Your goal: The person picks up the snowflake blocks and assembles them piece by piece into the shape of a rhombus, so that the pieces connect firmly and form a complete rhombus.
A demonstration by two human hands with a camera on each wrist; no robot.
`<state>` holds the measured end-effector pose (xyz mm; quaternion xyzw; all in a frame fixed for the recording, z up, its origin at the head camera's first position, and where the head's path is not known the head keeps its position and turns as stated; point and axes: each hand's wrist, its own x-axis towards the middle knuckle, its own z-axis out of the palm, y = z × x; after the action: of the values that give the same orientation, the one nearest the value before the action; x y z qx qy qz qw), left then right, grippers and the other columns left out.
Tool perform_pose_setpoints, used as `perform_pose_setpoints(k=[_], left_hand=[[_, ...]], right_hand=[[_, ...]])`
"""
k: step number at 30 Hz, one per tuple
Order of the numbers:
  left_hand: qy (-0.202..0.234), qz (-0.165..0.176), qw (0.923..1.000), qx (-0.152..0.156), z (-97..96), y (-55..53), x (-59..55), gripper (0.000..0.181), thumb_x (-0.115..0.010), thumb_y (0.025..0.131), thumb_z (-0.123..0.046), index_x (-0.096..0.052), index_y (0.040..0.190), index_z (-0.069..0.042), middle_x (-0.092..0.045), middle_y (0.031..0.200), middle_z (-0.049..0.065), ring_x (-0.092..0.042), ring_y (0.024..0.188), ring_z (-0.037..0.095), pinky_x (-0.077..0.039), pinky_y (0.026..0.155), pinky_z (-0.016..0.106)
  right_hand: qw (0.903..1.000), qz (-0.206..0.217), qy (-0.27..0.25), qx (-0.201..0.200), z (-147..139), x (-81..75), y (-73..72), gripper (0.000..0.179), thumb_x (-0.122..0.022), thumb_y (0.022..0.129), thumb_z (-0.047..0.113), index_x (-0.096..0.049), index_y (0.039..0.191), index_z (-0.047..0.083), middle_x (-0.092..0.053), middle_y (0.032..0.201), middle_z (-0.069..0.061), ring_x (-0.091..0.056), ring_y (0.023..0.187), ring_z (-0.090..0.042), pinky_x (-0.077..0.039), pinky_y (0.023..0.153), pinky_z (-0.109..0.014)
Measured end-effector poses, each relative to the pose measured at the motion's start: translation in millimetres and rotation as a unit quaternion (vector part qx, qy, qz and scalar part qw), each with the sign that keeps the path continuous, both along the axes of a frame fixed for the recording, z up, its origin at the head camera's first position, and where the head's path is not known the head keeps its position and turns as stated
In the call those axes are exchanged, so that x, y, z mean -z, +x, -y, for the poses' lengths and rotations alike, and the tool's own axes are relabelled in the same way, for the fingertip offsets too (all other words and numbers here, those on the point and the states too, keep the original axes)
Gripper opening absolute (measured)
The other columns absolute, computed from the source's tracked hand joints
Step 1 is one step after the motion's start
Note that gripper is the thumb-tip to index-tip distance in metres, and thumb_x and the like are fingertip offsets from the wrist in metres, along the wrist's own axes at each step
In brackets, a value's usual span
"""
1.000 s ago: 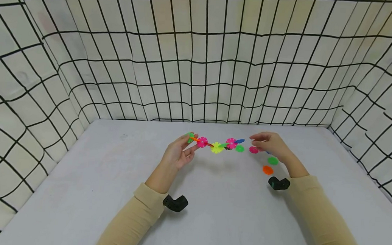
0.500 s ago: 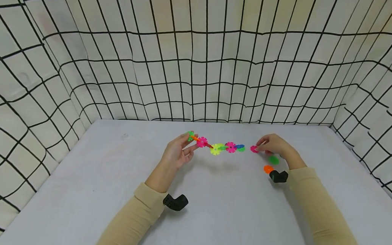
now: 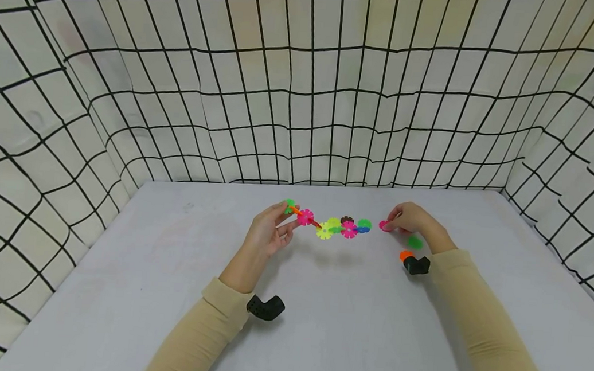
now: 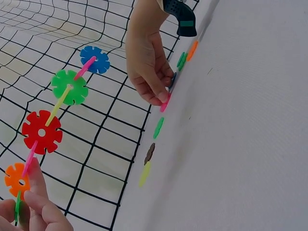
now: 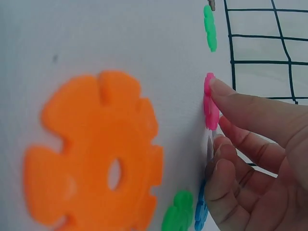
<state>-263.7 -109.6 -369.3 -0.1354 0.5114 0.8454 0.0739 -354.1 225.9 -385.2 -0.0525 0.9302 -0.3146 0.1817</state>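
My left hand [image 3: 268, 232] pinches the green end disc of a chain of slotted plastic flower discs [image 3: 305, 217], held up off the table. Pink, yellow, red, orange, green and blue pieces are slotted together at angles along it, and a blue disc [image 4: 98, 61] forms the far end. Over on the right, my right hand [image 3: 412, 218] pinches a loose pink flower disc [image 5: 210, 103] standing close to the tabletop, thumb on its near face and the other fingers curled behind.
Loose discs lie on the white table [image 3: 318, 325]: an orange disc [image 5: 91, 159], a green disc [image 5: 178, 211] and a blue disc [image 5: 201, 211] near my right hand. Beyond are another green disc [image 4: 159, 128], a brown disc [image 4: 149, 154] and a yellow disc [image 4: 145, 174]. Black netting [image 3: 337, 90] surrounds the table.
My right hand has come down from above the table onto the pink disc and now pinches it. The chain's free end has dipped and swung slightly; my left hand has stayed in place.
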Motion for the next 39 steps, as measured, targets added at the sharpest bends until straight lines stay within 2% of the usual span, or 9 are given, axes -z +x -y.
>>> perform_pose_setpoints(k=[5, 13, 19, 24, 30, 37, 39], left_hand=[[-0.005, -0.001, 1.0, 0.002, 0.0, 0.8, 0.2, 0.017, -0.055, 0.108, -0.024, -0.059, 0.118, -0.012, -0.069, 0.117, 0.001, -0.07, 0.081, 0.015, -0.05, 0.066, 0.02], [-0.011, -0.001, 0.9999, 0.002, -0.1, 2.1, 1.7, 0.015, -0.056, 0.107, -0.024, -0.059, 0.116, -0.011, -0.069, 0.116, 0.002, -0.07, 0.081, 0.016, -0.05, 0.066, 0.02], [-0.026, -0.01, 0.9996, 0.005, -1.8, 3.8, -0.3, 0.015, -0.059, 0.106, -0.022, -0.06, 0.115, -0.01, -0.07, 0.115, 0.002, -0.071, 0.08, 0.016, -0.05, 0.064, 0.019], [-0.035, -0.015, 0.9992, 0.011, -2.5, 4.1, -1.0, 0.017, -0.06, 0.106, -0.023, -0.06, 0.116, -0.009, -0.07, 0.112, 0.001, -0.07, 0.079, 0.015, -0.05, 0.065, 0.019], [-0.04, -0.017, 0.9987, 0.025, -3.8, 3.8, 0.4, 0.015, -0.06, 0.105, -0.021, -0.061, 0.115, -0.009, -0.071, 0.105, 0.0, -0.069, 0.074, 0.015, -0.049, 0.062, 0.019], [-0.047, -0.014, 0.9973, 0.056, -6.0, 4.8, 0.4, 0.014, -0.06, 0.105, -0.019, -0.061, 0.114, -0.008, -0.073, 0.103, -0.001, -0.067, 0.068, 0.014, -0.047, 0.059, 0.018], [-0.046, -0.014, 0.9971, 0.06, -6.6, 5.2, 0.1, 0.014, -0.06, 0.105, -0.019, -0.061, 0.114, -0.008, -0.073, 0.103, -0.001, -0.067, 0.068, 0.013, -0.047, 0.059, 0.017]], right_hand=[[0.9999, -0.014, -0.01, 0.003, 3, 2.9, 0.1, 0.034, -0.074, 0.094, 0.015, -0.059, 0.116, -0.006, -0.059, 0.102, -0.014, -0.055, 0.084, -0.022, -0.048, 0.075, -0.028], [0.9993, -0.028, -0.025, 0.007, 6, 6.1, 2.1, 0.03, -0.074, 0.095, 0.012, -0.056, 0.113, -0.003, -0.06, 0.109, -0.019, -0.057, 0.09, -0.026, -0.049, 0.077, -0.03], [0.9952, -0.048, -0.085, 0.009, 6, 4.2, 7.5, 0.022, -0.067, 0.098, 0.008, -0.056, 0.113, -0.004, -0.06, 0.103, -0.017, -0.06, 0.087, -0.024, -0.052, 0.077, -0.027], [0.9858, -0.06, -0.156, 0.018, 12, -2.5, 12.4, 0.026, -0.065, 0.099, 0.004, -0.052, 0.118, -0.006, -0.058, 0.102, -0.017, -0.066, 0.084, -0.02, -0.058, 0.076, -0.024], [0.9714, -0.098, -0.216, 0.018, 25, -12.3, 26.1, 0.031, -0.065, 0.1, 0.003, -0.051, 0.125, -0.008, -0.06, 0.109, -0.022, -0.071, 0.093, -0.029, -0.059, 0.079, -0.026], [0.9521, -0.16, -0.26, -0.004, 40, -19.6, 43.7, 0.026, -0.065, 0.1, 0.001, -0.057, 0.123, -0.008, -0.063, 0.113, -0.024, -0.071, 0.095, -0.028, -0.058, 0.086, -0.04], [0.947, -0.17, -0.272, -0.008, 44, -21.4, 47.6, 0.026, -0.066, 0.099, 0.002, -0.058, 0.122, -0.008, -0.064, 0.114, -0.024, -0.071, 0.096, -0.031, -0.059, 0.085, -0.039]])
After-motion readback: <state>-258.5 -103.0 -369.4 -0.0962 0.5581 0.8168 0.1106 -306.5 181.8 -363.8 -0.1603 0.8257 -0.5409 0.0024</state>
